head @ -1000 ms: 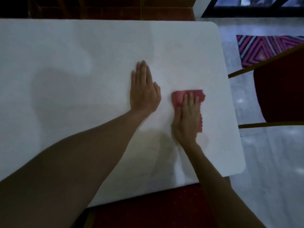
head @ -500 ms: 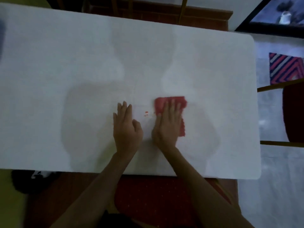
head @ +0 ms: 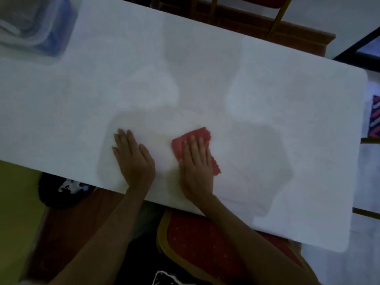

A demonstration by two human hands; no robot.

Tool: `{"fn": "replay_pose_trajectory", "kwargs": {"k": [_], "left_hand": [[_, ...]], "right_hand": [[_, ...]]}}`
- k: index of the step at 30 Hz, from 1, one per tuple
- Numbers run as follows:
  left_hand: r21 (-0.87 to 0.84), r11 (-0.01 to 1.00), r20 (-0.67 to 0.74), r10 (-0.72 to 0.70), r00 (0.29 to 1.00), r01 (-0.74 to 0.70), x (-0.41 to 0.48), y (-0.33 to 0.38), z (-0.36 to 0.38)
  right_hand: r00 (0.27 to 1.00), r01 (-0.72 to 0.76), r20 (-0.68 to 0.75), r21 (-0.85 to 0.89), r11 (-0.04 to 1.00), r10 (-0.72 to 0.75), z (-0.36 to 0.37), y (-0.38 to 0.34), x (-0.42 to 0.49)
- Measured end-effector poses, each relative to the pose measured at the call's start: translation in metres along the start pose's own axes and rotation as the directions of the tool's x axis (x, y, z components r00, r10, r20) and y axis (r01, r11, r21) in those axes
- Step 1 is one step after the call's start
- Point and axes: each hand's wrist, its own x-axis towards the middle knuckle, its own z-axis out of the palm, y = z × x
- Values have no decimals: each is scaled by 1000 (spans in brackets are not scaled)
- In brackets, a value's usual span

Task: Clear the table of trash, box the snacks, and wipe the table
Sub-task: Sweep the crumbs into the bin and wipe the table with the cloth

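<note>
A white table fills most of the view. My right hand lies flat on a folded red cloth, pressing it onto the tabletop near the front edge; the cloth shows past the fingertips and along the right side of the hand. To its left my left hand rests palm down on the bare table, fingers together, holding nothing. A clear plastic box with a blue lid stands blurred at the far left corner.
A red chair seat with a gold frame sits under the near edge. Another chair stands behind the far edge. A dark bag lies on the floor at the left. A striped rug shows at the right.
Both hands and the cloth have slid left along the table, away from its right end. The view has swung left, bringing the plastic box into sight.
</note>
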Motion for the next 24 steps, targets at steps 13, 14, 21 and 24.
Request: {"fn": "replay_pose_trajectory", "kwargs": {"k": [13, 14, 21, 24], "left_hand": [[48, 997, -46, 59, 997, -57, -5, -2, 6], [34, 998, -48, 64, 997, -62, -5, -2, 6], [9, 998, -94, 64, 994, -64, -4, -1, 4], [-74, 995, -70, 63, 996, -68, -3, -4, 2]], "right_hand": [[923, 364, 189, -137, 921, -337, 8, -25, 30], [866, 479, 237, -136, 868, -441, 6, -20, 29], [994, 110, 47, -175, 978, -104, -29, 30, 92], [960, 273, 94, -88, 958, -265, -15, -15, 47]]}}
